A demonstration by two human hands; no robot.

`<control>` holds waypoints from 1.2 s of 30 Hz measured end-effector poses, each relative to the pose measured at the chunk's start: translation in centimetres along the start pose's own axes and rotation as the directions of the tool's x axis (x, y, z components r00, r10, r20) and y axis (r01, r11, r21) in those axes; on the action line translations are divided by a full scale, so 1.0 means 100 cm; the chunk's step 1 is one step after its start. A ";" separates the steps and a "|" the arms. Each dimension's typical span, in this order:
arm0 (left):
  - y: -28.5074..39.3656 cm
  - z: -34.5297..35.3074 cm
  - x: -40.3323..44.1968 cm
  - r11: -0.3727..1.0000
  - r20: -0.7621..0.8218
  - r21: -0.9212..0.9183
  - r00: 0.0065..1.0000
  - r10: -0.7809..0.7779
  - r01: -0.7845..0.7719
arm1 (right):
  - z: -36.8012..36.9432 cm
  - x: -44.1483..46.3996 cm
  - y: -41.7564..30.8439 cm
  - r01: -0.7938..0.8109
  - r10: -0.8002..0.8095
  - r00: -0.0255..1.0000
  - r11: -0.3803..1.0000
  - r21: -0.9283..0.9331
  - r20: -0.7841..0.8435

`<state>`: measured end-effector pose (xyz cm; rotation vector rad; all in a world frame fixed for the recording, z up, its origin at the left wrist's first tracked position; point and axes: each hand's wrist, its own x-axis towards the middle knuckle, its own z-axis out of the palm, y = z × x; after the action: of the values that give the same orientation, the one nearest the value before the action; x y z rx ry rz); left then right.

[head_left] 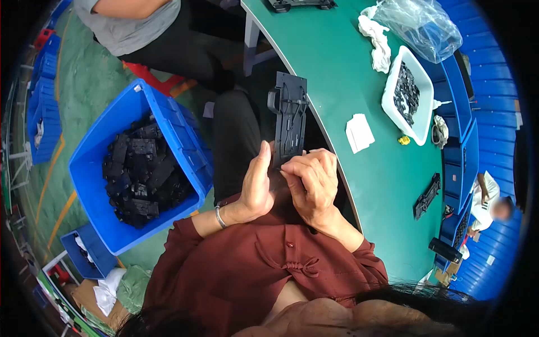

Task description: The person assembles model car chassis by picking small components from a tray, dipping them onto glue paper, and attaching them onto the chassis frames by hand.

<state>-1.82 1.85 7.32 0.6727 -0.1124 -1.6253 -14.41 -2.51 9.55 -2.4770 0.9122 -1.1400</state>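
A long black plastic part [291, 121] with a raised loop on its left edge and thin rods or wires across its face is held up in front of me, over the gap beside the table. My left hand [256, 185] grips its near end from the left, thumb pointing up and fingers mostly hidden behind. At that same near end, my right hand [313, 181] is closed, with its thumb and fingertips pinched against the part's corner. Whatever may be between those fingertips is too small to make out.
To my left stands a blue bin [193, 168] of black parts. On the green table [342, 180] are a white tray [387, 101] of small dark pieces, white papers [359, 133], a cloth [377, 45] and another black part [428, 196]. A person [140, 33] sits ahead.
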 end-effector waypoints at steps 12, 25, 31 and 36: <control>-0.005 -0.008 0.003 0.994 0.140 0.100 0.990 0.029 -0.043 | 0.000 -0.008 -0.005 0.097 -0.105 0.990 0.991 -0.089 -0.093; 0.002 0.012 0.011 0.987 0.210 0.137 0.976 0.052 -0.083 | -0.014 -0.005 -0.007 0.140 -0.166 0.972 0.978 -0.154 -0.169; 0.000 0.029 0.021 0.972 0.251 0.189 0.964 0.090 -0.140 | -0.024 0.000 -0.004 0.139 -0.191 0.953 0.966 -0.219 -0.236; -0.008 0.040 0.020 0.975 0.307 0.167 0.948 0.089 -0.145 | -0.037 -0.005 -0.003 0.123 -0.187 0.946 0.963 -0.241 -0.266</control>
<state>-4.50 -1.09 9.51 0.5470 -0.5227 -1.6035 -17.35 -1.89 11.78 -2.6449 0.9795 -1.5619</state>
